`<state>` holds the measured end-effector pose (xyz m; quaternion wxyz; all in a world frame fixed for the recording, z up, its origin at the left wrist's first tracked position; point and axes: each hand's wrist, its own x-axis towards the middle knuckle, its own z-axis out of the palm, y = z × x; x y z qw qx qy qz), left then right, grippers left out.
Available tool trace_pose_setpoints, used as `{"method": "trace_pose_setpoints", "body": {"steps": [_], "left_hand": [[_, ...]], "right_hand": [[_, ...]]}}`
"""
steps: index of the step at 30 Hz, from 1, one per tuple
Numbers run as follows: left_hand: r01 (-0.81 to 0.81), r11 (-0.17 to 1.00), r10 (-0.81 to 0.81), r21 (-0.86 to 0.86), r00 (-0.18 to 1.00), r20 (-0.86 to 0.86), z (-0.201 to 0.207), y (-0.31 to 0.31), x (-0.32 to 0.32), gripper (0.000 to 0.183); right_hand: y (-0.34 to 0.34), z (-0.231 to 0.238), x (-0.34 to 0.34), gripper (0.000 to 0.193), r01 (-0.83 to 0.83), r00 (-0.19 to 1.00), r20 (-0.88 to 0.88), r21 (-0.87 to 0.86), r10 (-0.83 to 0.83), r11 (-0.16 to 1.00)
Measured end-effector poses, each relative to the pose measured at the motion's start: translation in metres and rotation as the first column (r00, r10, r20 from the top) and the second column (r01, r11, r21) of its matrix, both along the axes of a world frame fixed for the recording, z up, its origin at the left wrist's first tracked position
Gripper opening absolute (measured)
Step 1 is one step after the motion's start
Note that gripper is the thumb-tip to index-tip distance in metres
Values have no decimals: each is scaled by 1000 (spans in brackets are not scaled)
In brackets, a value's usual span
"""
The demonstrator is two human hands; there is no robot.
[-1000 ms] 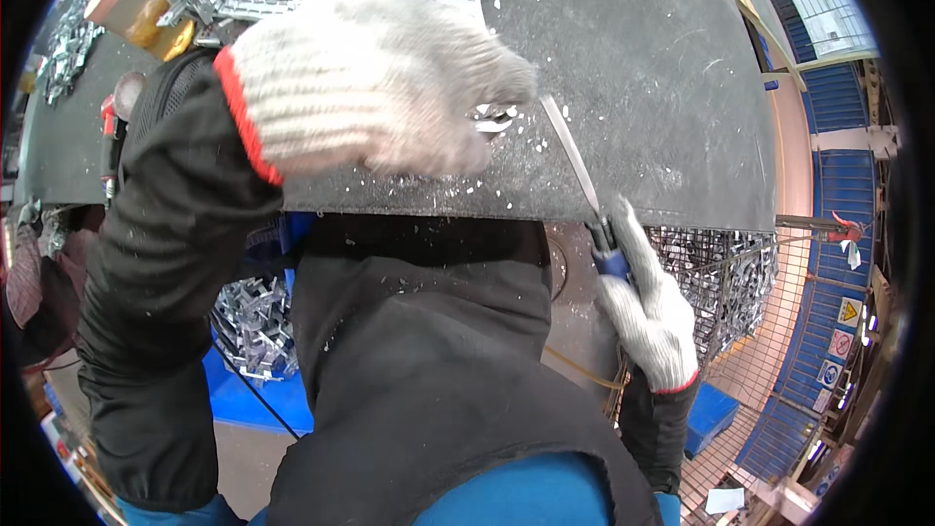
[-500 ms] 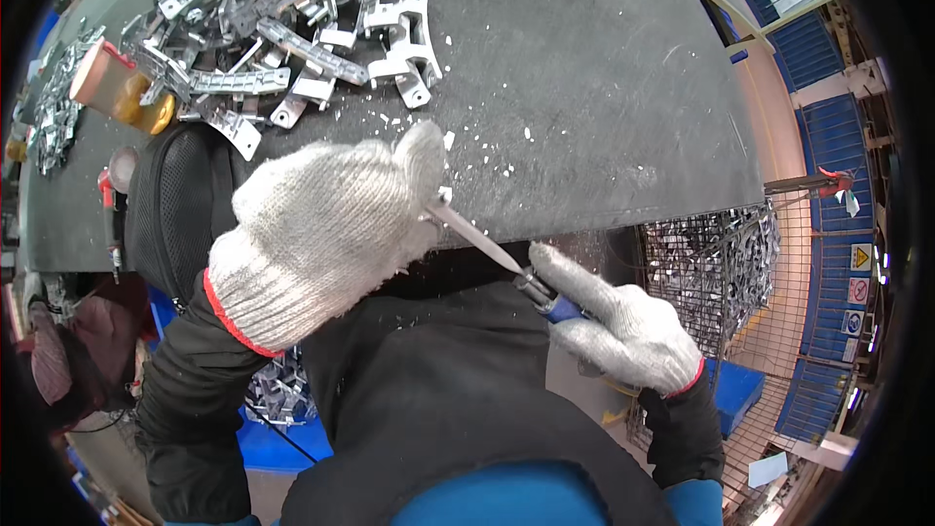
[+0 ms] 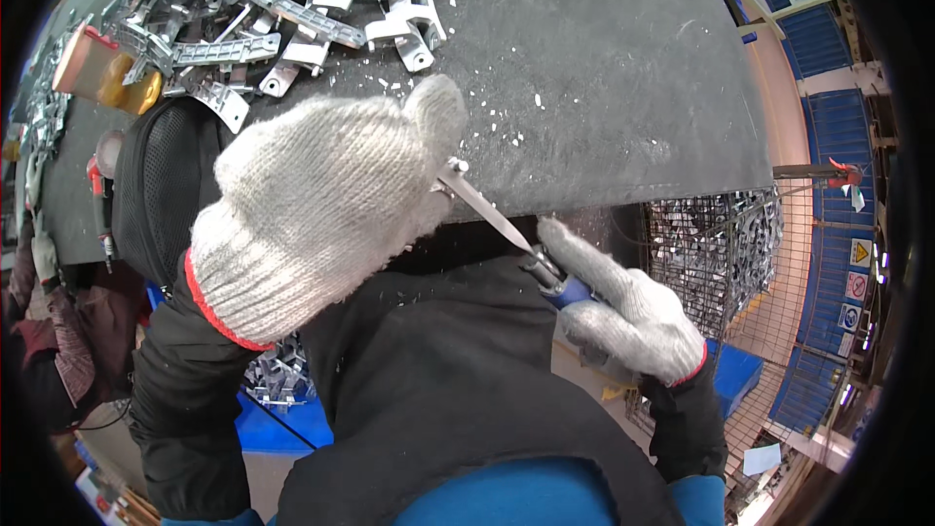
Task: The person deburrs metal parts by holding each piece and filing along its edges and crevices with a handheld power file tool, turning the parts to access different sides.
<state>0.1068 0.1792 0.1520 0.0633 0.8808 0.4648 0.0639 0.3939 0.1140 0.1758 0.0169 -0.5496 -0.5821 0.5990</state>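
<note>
My left hand (image 3: 326, 195), in a white knitted glove with a red cuff, is closed above the table's near edge. A small bright metal tip (image 3: 457, 166) shows by its fingers; the rest of that piece is hidden behind the glove. In my right hand (image 3: 638, 321), gloved the same way, is a blue-handled tool with a long flat grey blade (image 3: 492, 216). Its thumb and fingers wrap the blue body, and the blade points up-left, its end at the metal tip beside my left fingers.
A heap of silver metal castings (image 3: 263, 10) covers the back left of the dark table (image 3: 604, 68), with white chips scattered about. A black mesh bag (image 3: 166, 190) and an orange-and-yellow cup (image 3: 102, 73) stand left. Right is a wire cage (image 3: 711, 244) of parts. Another person's gloved hand (image 3: 44, 258) shows far left.
My left hand has shifted slightly up and left in view. The tool's blade stays against the piece by it. Another person's hand has come to the table's edge at far left.
</note>
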Motion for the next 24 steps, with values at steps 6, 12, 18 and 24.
{"method": "trace_pose_setpoints", "body": {"steps": [6,12,18,24], "left_hand": [[134,930,-147,342,989,11,-27,1,-10,64],[226,930,-226,290,974,-32,-19,37,-2,63],[90,990,-113,-113,969,-220,10,60,25,71],[181,982,-184,-52,981,-61,23,15,-7,79]], "right_hand": [[-10,-15,-5,79,299,908,-211,-277,-361,913],[-32,-22,-16,68,-471,758,649,607,-57,640],[-26,-24,-3,67,-708,565,790,613,-239,351],[-26,-28,8,78,-92,924,327,692,-197,716]]}}
